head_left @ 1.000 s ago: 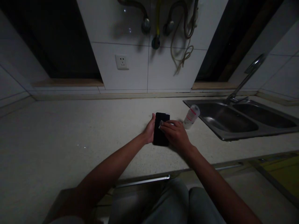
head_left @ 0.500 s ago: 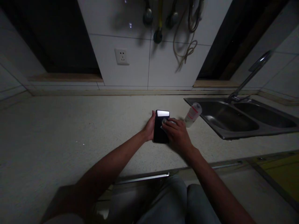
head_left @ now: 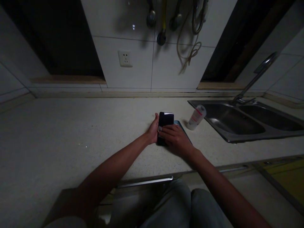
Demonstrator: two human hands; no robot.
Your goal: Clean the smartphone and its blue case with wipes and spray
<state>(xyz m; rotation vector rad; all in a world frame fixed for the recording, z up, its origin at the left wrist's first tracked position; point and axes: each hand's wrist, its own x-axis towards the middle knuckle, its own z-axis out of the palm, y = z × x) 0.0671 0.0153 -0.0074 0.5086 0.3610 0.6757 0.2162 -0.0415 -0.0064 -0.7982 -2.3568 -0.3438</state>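
Note:
My left hand [head_left: 153,131] is closed round the left edge of a dark smartphone [head_left: 166,118], its thumb pointing up along the side. The phone's glossy black face is turned up and reflects a thin bright patch at its top. My right hand [head_left: 174,136] lies across the lower part of the phone, fingers together. At its fingertips shows a small whitish wad [head_left: 160,129], too small to make out fully, pressed against the screen. A flat blue-edged thing [head_left: 180,124] lies on the counter, partly hidden beneath my right hand. Right of it stands a clear plastic bottle [head_left: 197,117] with red print.
The pale speckled counter [head_left: 95,126] runs along a tiled wall. To the right is a steel double sink [head_left: 228,139] with a tall faucet [head_left: 256,79]. Pipes and a looped cable [head_left: 190,58] hang on the wall, near a power socket [head_left: 125,59].
My right hand has moved left and down across the phone, carrying the whitish wad to its left edge. The blue-edged thing now shows beside it. The bright screen reflection has shrunk.

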